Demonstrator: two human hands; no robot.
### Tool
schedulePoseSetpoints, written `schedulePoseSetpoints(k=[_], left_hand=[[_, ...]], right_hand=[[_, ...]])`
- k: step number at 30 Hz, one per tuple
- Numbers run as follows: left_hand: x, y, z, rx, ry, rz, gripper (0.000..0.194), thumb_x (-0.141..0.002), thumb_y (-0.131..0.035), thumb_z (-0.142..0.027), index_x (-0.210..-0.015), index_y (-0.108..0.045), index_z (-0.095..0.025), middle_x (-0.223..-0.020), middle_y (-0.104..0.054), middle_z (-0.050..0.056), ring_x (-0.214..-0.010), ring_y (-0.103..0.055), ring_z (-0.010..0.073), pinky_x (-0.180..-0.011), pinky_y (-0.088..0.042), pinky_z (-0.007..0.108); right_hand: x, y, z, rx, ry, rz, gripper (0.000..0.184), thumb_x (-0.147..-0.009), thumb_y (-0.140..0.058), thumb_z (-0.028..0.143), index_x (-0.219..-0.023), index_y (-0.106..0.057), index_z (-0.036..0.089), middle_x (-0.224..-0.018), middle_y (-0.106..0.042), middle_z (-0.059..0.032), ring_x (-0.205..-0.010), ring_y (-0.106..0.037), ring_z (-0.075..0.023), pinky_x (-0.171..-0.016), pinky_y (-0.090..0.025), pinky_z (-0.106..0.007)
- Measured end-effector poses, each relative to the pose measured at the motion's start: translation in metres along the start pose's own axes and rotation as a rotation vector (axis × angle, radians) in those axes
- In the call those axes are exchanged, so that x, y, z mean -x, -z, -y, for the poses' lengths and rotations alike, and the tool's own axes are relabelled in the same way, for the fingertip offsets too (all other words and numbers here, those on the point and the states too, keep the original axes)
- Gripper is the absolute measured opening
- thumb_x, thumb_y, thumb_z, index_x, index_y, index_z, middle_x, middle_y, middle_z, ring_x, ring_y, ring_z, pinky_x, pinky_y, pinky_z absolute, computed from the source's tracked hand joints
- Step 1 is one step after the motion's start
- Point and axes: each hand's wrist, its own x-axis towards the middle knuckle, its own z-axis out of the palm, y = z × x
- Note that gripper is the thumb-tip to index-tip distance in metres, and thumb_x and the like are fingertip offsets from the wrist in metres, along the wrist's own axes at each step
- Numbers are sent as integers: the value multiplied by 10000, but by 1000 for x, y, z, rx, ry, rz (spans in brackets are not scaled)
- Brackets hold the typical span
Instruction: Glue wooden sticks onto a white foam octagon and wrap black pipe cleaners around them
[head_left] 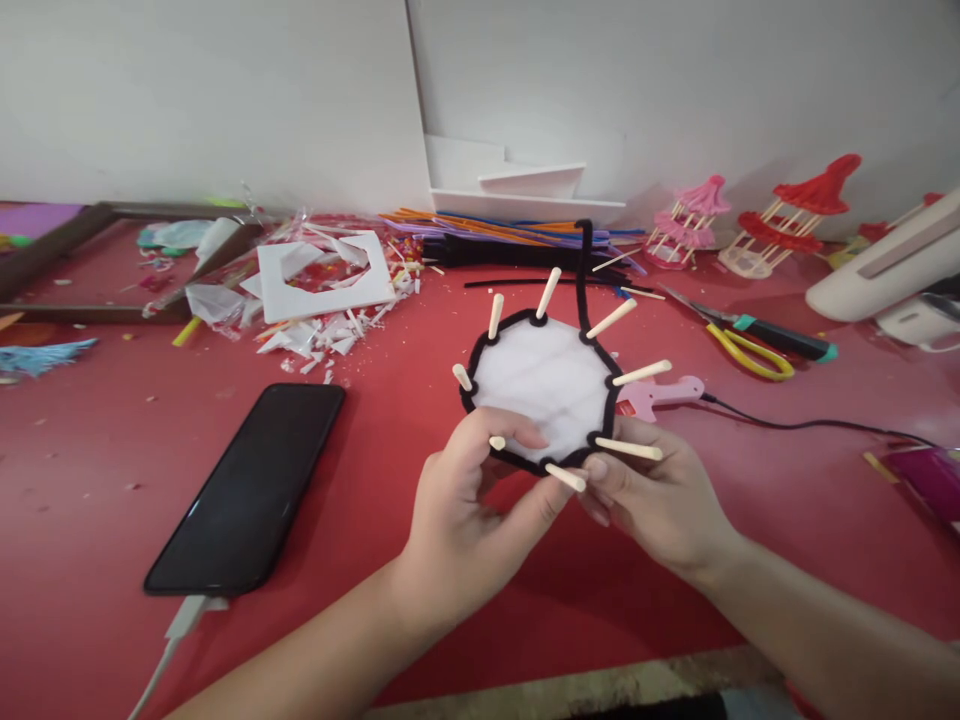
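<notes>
Between my two hands is a white foam disc [551, 375] with several pale wooden sticks [628, 450] standing up around its rim. A black pipe cleaner [609, 405] runs along the edge and loops round the sticks; its loose end rises at the far side. My left hand [469, 510] grips the near left edge, with one finger lying over the white face and the thumb by a front stick. My right hand [660, 490] pinches the near right edge, thumb close to the same front stick. Some fingers of both hands are hidden under the disc.
A black phone [247, 490] with a white cable lies left. Foam scraps [326, 275] and pipe cleaners [495, 230] lie at the back. Pink and red stick models [787, 220], yellow-handled scissors [750, 350], pliers [787, 338] and a pink glue gun [664, 395] are to the right.
</notes>
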Motion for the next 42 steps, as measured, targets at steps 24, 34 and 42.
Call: schedulePoseSetpoints(k=[24,34,42], left_hand=[[-1,5,2,364,224,226,512,-912,-568,-137,-1294,-308,-358,-1245,-550,35,-1007,-634,152,-888,-544,285],[0,9,3,273,227,306,544,-884,-591,-142,-1335,-350,-326,-1116,-597,72,-950,-633,222,-830,-559,362],[-1,5,-1,283,212,238,611,-847,-628,-94,-1332,-330,-317,-1171,-631,87,-987,-669,226,-864,-575,363]], right_hand=[[-22,12,13,-175,32,-276,134,-754,-758,356,-736,-721,228,-611,-602,29,-531,-564,-107,-452,-477,-224],[-19,15,4,-163,-49,-258,191,-806,-696,390,-716,-641,231,-763,-680,4,-769,-661,-166,-631,-548,-269],[-20,16,5,-122,-78,-302,140,-843,-658,369,-819,-645,232,-850,-710,-1,-787,-669,-156,-656,-552,-261]])
